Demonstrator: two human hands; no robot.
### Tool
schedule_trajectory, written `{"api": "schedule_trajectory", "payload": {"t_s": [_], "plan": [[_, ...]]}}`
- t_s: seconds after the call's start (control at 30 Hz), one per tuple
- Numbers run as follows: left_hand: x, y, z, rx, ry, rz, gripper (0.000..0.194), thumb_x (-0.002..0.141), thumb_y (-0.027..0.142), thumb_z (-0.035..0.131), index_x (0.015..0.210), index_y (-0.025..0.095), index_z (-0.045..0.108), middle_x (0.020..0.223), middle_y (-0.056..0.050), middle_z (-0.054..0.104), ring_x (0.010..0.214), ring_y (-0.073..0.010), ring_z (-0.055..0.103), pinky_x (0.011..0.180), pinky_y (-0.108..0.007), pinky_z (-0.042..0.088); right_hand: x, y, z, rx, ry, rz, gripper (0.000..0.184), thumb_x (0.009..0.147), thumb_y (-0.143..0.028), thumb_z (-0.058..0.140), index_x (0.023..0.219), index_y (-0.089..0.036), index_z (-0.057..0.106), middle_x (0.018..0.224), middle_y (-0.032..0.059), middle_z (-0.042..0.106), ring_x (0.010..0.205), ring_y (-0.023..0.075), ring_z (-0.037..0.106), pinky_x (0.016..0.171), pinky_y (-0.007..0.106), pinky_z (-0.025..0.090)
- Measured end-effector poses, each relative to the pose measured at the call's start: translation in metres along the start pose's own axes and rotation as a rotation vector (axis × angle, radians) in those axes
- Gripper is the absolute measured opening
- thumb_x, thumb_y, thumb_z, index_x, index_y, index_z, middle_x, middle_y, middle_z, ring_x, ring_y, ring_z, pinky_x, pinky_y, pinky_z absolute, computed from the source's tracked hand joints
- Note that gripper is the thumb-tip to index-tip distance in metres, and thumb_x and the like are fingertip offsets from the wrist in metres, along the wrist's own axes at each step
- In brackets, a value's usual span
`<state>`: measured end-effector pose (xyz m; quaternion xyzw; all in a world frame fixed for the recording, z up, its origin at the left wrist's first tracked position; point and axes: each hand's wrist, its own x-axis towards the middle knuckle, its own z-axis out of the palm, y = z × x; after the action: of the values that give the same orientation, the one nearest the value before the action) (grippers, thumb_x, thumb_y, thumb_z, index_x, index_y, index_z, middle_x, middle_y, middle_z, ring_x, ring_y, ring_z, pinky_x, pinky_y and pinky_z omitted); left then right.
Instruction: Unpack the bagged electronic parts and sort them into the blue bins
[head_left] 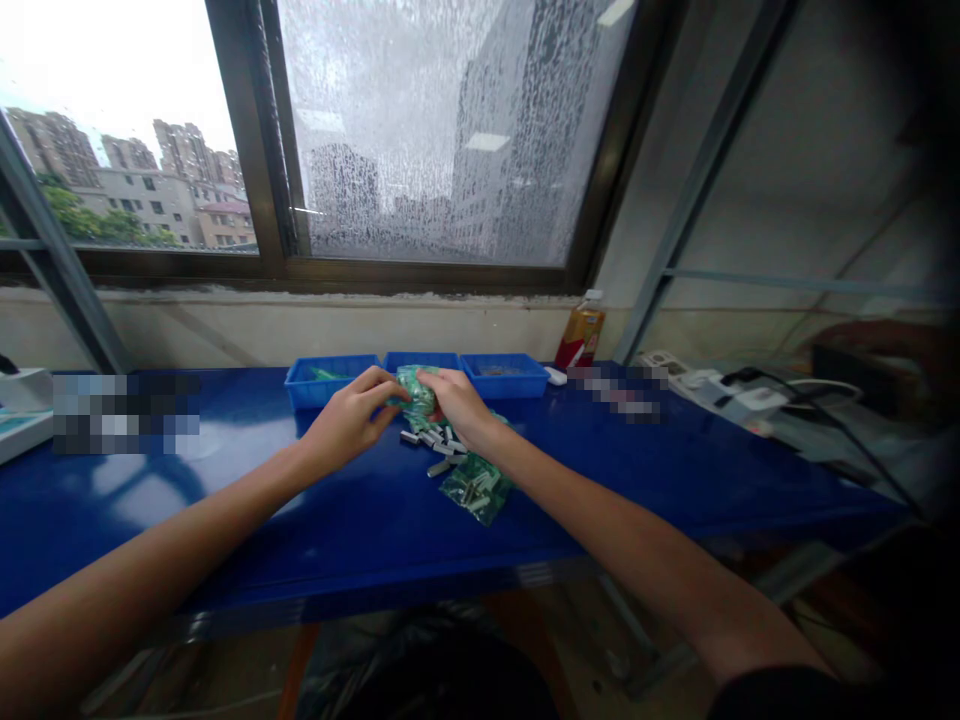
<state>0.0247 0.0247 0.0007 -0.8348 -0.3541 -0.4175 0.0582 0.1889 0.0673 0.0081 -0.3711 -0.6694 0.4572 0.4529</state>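
Note:
Both my hands meet over a blue table (pixel 225 500), pinching a small green plastic bag (pixel 417 388) between them. My left hand (pixel 349 420) has its fingers closed on the bag's left side. My right hand (pixel 459 402) grips its right side. Just below the hands lie several small silver metal parts (pixel 431 440) loose on the table. Another green bag with the same metal parts inside (pixel 476 485) rests near my right wrist.
Three shallow blue trays (pixel 322 383) stand in a row behind the hands, below a window. A bottle with amber liquid (pixel 581 338) stands at the back right. A white power strip with cables (pixel 720 392) lies to the right. A white object (pixel 19 400) sits at the far left.

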Motion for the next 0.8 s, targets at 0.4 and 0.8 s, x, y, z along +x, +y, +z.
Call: {"api": "schedule_trajectory", "payload": {"t_s": [0.4,0.8], "plan": [[0.006,-0.002,-0.002,-0.897,-0.080,-0.909,0.052,0.078,0.063,0.046,0.077,0.013,0.059,0.071,-0.003,0.058,0.053,-0.0101,0.047,0.051,-0.024,0.033,-0.015,0.000,0.001,-0.782,0.033,-0.573,0.026,0.086,-0.028,0.047,0.102,-0.024,0.068,0.077,0.0017,0.067,0.061,0.0113,0.052,0.059,0.023,0.034],[0.000,-0.007,0.007,-0.277,0.104,-0.431,0.017,0.080,0.029,0.053,0.085,0.015,0.060,0.076,-0.003,0.060,0.070,-0.0151,0.056,0.064,-0.027,0.043,-0.006,-0.004,0.000,-0.424,0.003,-0.204,0.035,0.085,-0.035,0.042,0.073,-0.013,0.066,0.059,0.0039,0.063,0.055,0.0124,0.055,0.057,0.024,0.038]]}}
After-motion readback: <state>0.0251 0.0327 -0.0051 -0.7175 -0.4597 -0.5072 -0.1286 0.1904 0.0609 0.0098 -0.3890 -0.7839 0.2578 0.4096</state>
